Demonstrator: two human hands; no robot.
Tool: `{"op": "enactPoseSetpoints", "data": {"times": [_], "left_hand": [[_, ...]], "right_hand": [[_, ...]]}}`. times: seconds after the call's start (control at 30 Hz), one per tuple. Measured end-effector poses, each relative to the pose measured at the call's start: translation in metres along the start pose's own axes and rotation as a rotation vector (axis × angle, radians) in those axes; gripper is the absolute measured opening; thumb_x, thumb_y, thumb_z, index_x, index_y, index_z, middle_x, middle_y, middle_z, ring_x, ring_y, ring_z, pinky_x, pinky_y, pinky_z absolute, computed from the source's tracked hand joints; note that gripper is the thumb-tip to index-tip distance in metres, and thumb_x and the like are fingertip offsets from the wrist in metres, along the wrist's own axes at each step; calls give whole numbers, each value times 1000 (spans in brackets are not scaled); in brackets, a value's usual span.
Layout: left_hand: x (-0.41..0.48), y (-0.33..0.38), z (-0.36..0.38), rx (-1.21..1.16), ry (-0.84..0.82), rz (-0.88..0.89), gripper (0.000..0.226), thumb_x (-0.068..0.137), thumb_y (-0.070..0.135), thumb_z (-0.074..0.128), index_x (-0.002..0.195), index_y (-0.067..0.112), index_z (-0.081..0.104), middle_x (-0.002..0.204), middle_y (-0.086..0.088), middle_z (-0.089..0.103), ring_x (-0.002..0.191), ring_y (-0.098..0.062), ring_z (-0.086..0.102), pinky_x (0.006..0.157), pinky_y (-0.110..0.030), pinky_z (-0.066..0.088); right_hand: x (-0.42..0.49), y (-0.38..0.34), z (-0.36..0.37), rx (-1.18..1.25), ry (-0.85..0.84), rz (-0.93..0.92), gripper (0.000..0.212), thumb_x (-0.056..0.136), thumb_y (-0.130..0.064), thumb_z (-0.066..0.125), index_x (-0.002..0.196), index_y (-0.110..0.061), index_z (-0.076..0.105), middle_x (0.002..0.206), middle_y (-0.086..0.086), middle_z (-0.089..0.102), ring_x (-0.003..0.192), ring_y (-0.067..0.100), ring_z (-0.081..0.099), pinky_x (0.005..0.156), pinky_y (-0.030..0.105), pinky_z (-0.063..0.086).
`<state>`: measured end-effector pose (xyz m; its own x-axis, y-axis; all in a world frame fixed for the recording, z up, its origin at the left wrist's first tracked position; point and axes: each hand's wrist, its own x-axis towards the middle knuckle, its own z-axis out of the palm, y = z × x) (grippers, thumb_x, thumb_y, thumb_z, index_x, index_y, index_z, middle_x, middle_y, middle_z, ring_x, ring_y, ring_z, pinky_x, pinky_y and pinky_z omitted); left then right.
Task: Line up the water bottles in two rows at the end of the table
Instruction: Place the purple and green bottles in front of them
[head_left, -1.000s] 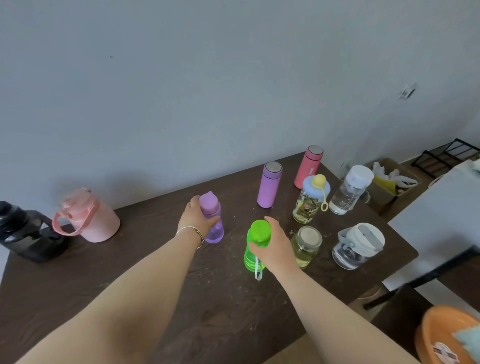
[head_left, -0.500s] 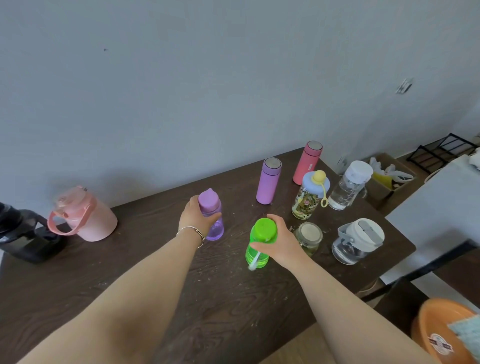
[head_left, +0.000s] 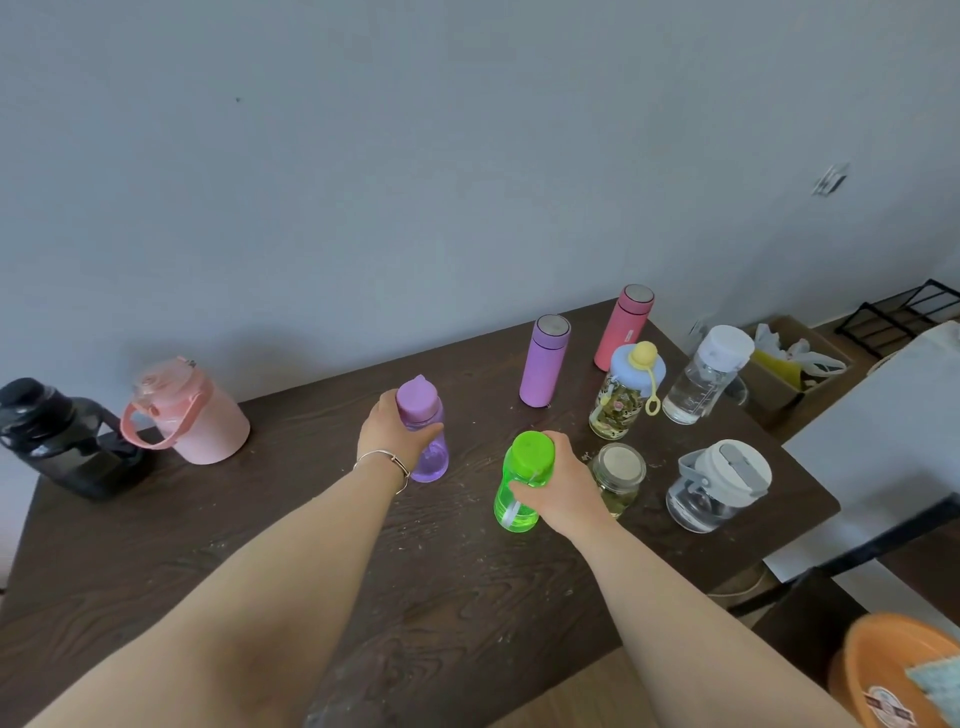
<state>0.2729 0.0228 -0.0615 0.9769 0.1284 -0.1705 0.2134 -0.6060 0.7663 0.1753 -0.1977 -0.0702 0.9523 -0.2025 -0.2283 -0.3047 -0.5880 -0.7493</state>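
My left hand (head_left: 390, 435) grips a clear purple bottle (head_left: 427, 434) that stands on the dark wooden table (head_left: 270, 545). My right hand (head_left: 563, 488) holds a bright green bottle (head_left: 519, 483) by its upper part, upright on the table. At the right end stand a purple flask (head_left: 544, 360), a pink flask (head_left: 623, 326), a flowered bottle with a blue cap (head_left: 626, 392), a clear bottle with a white cap (head_left: 706, 375), a small glass jar (head_left: 619, 475) and a clear jug with a grey lid (head_left: 719, 491). Far left stand a pink jug (head_left: 189, 413) and a black jug (head_left: 57, 436).
A grey wall runs behind the table. Right of the table are a cardboard box with bags (head_left: 789, 364), a black wire rack (head_left: 898, 317), a white surface (head_left: 893, 426) and an orange bowl (head_left: 898, 670) at the bottom right.
The green bottle has shifted slightly left, away from the glass jar, with my right hand still on it. My left hand stays on the purple bottle.
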Motion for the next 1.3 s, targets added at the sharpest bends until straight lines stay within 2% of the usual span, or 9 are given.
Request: {"op": "enactPoseSetpoints", "data": {"times": [0.07, 0.3, 0.43, 0.57, 0.73, 0.9, 1.03, 1.3], "left_hand": [[-8, 0, -4, -7, 12, -7, 72, 69, 32, 82, 131, 21, 47, 126, -2, 59, 96, -21, 53, 85, -35, 49], [-45, -3, -28, -64, 105, -43, 70, 69, 32, 81, 130, 24, 47, 123, 1, 60, 95, -22, 55, 82, -33, 48], [-72, -9, -45, -94, 162, -71, 69, 69, 32, 80, 130, 26, 48, 121, 3, 61, 98, -22, 57, 82, -34, 49], [-97, -18, -66, -115, 222, -105, 68, 68, 33, 78, 129, 27, 49, 119, 4, 60, 99, -22, 58, 84, -37, 52], [-115, -35, -100, -126, 288, -123, 61, 70, 31, 78, 125, 27, 52, 115, 4, 62, 95, -21, 58, 80, -32, 48], [-119, -62, -142, -140, 330, -162, 61, 69, 32, 77, 125, 27, 52, 112, 3, 63, 95, -23, 60, 82, -34, 51], [-118, -91, -179, -169, 359, -142, 60, 69, 31, 79, 123, 27, 54, 111, 6, 63, 96, -20, 59, 81, -31, 47], [-110, -174, -261, -133, 339, -162, 61, 68, 30, 81, 123, 25, 54, 108, 4, 63, 95, -22, 59, 84, -35, 51]], "right_hand": [[-2, -2, -2, -3, -10, -5, 71, 71, -28, 78, 131, -29, 38, 111, -4, 60, 101, 21, 56, 81, 30, 42], [-10, -19, -14, 45, -49, -87, 63, 71, -29, 77, 123, -35, 41, 106, -6, 61, 98, 20, 58, 80, 32, 46], [-14, -37, -13, 49, -82, -175, 62, 73, -27, 78, 124, -30, 43, 101, -8, 57, 94, 19, 56, 78, 30, 42], [-19, -58, -2, 48, -116, -242, 63, 72, -26, 78, 125, -27, 44, 105, -6, 60, 97, 19, 58, 78, 29, 42], [-26, -92, 18, 38, -152, -303, 64, 74, -26, 79, 128, -26, 45, 103, -6, 59, 94, 19, 56, 77, 27, 39], [-31, -127, 50, 44, -168, -345, 63, 72, -26, 80, 125, -26, 46, 107, -4, 62, 96, 20, 59, 78, 28, 41], [-37, -156, 87, 7, -143, -389, 64, 67, -26, 82, 121, -25, 49, 114, 1, 58, 100, 22, 58, 80, 30, 41], [-56, -213, 174, -15, -123, -357, 59, 67, -30, 83, 117, -26, 52, 108, -4, 64, 99, 20, 60, 81, 32, 46]]}}
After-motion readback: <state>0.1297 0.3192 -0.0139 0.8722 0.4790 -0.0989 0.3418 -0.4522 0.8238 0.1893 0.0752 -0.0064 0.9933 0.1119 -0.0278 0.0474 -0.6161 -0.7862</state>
